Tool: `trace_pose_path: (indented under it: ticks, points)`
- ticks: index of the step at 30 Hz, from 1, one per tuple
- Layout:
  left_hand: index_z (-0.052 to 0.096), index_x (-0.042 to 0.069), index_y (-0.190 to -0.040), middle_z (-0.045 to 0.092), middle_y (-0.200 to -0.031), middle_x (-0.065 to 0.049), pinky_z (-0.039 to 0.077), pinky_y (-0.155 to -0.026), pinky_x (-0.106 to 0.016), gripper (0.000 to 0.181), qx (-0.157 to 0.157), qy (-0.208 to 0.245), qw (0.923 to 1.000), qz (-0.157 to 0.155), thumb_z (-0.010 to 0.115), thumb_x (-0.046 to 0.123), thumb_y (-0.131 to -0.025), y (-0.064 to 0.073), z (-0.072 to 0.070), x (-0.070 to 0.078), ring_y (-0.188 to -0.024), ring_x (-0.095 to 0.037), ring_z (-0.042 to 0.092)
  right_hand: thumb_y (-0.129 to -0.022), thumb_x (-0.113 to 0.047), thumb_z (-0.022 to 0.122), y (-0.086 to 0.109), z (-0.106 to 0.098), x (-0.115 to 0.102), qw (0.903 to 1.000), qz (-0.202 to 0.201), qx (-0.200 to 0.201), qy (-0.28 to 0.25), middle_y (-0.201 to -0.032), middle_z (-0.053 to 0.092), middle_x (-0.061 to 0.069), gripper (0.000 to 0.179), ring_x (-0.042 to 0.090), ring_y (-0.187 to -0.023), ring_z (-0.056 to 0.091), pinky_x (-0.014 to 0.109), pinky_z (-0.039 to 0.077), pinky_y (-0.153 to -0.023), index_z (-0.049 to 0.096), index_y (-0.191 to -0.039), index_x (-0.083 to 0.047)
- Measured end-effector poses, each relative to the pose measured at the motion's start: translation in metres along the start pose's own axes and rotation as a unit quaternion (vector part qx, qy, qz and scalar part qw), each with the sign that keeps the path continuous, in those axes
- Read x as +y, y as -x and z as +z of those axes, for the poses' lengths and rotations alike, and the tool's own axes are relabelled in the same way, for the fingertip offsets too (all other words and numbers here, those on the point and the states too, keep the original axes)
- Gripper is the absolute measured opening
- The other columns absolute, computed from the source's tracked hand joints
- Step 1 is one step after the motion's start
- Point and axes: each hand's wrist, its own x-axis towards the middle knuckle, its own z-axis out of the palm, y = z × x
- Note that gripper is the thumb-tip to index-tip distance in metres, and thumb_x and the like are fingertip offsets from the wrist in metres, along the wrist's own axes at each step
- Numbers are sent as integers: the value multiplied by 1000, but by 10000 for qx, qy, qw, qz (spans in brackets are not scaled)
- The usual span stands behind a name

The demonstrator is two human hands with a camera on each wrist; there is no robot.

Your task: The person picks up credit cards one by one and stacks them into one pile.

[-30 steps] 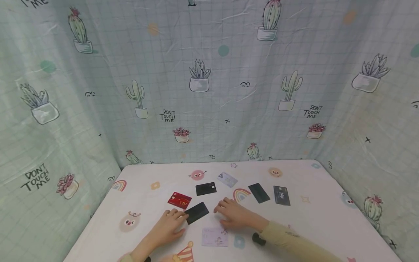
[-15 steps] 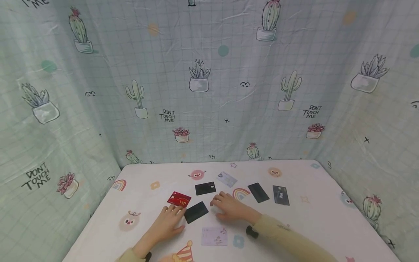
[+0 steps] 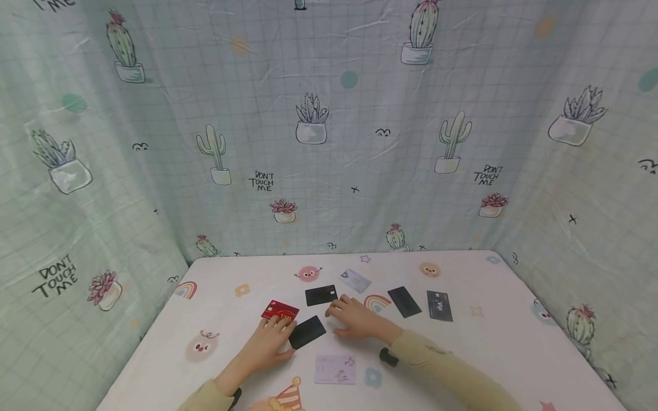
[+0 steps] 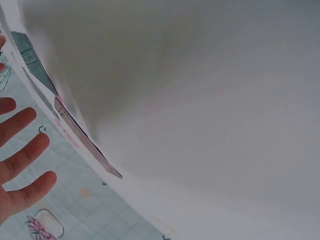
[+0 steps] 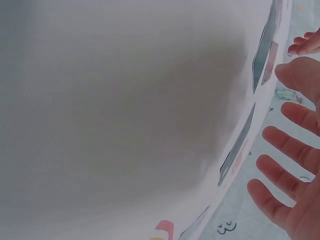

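Observation:
In the head view my left hand [image 3: 264,346] reaches over the near edge of a red VIP card [image 3: 280,310], covering part of it. Whether the fingertips touch the card is hard to tell. Just right of that hand lies a plain black card [image 3: 307,332], tilted on the table. My right hand [image 3: 358,319] hovers or rests beside the lower right corner of a black chip card [image 3: 320,295], holding nothing. Spread fingers [image 4: 25,157] show in the left wrist view, and in the right wrist view the fingers [image 5: 285,145] are also apart.
A lilac card [image 3: 335,370] lies nearest the person. Farther back is a pale blue-white card [image 3: 355,281]. To the right lie another black card [image 3: 404,302] and a grey Vip card [image 3: 439,306]. A cactus-print curtain [image 3: 329,142] surrounds the white table [image 3: 488,354].
My left hand has shifted from the plain black card's left corner up to the red card. The right hand has moved forward and left, near the black chip card. The cards stay in place.

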Motion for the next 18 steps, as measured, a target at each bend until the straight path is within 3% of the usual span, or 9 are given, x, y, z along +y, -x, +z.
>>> trace_pose_path:
  ticks: [10,18]
  points:
    - [54,9,-119,57,-114,-7,39,-89,-51,61,-288,-265,9989,241,61,51,-75,-7,2,2,-105,-28,49,-81,-38,60,-10,3,2,9999,44,-81,86,-118,51,-7,40,14,-108,43,36,40,-92,51,-117,-24]
    - [52,9,-122,56,-117,-7,37,-90,-51,66,-366,-351,9986,158,58,55,-76,-9,4,1,-107,-27,47,-81,-42,60,-14,6,2,9998,-3,-126,135,-124,49,-6,47,16,-113,42,43,39,-94,48,-123,-23]
